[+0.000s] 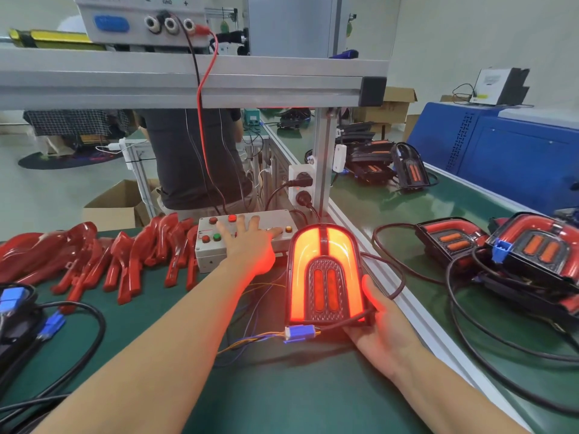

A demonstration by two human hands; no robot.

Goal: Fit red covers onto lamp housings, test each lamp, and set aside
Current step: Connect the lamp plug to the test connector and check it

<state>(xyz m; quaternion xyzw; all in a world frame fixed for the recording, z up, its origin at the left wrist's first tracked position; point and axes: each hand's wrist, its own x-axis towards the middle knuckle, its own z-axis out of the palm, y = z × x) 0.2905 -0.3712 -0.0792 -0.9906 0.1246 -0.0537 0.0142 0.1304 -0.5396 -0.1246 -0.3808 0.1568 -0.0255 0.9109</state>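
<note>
A lamp (326, 274) with its red cover fitted glows bright orange-red in the middle of the green bench. My right hand (379, 321) grips its lower right side, thumb along the edge, and tilts it up toward me. A blue connector (300, 333) with thin coloured wires hangs at the lamp's lower edge. My left hand (250, 242) lies with fingers spread and straight on the grey button box (219, 242), fingertips on its buttons. Several loose red covers (119, 255) lie in a row to the left.
Lamps with covers (532, 245) and black cables lie on the green conveyor to the right. More dark lamps (391, 164) sit farther back. A power supply (141, 20) stands on the aluminium shelf above. A person (194, 158) stands behind the bench. Blue plugs (50, 324) lie at left.
</note>
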